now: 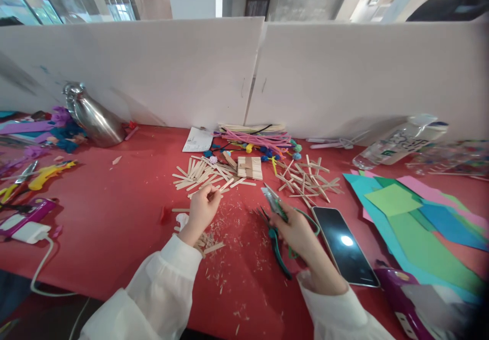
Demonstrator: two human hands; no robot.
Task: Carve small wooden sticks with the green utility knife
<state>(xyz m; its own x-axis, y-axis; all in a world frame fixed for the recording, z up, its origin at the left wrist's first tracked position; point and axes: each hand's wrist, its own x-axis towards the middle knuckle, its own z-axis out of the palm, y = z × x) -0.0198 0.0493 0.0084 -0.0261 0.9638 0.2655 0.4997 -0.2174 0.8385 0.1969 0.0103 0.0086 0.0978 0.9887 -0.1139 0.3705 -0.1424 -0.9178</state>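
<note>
My left hand (203, 208) is closed in a pinch on a thin wooden craft stick (226, 185), which points up and to the right. On the right, my right hand (295, 230) curls over green-handled scissors (315, 224), whose blades point away toward the back; the fingers partly hide them. Pliers with teal handles (279, 256) lie beside and partly under that hand. Loose craft sticks (196, 174) are piled beyond my left hand, near a small bundle of sticks (249, 167). Wood shavings and cut bits (208, 240) lie by my left wrist.
More sticks (305, 179) form a crossed heap. A phone (344, 245), coloured paper (412, 217) and a purple glue gun (397, 294) are at right. Pipe cleaners (255, 137) lie behind. A plastic bottle (401, 141) and steel jug (93, 118) stand near the white partition (153, 70).
</note>
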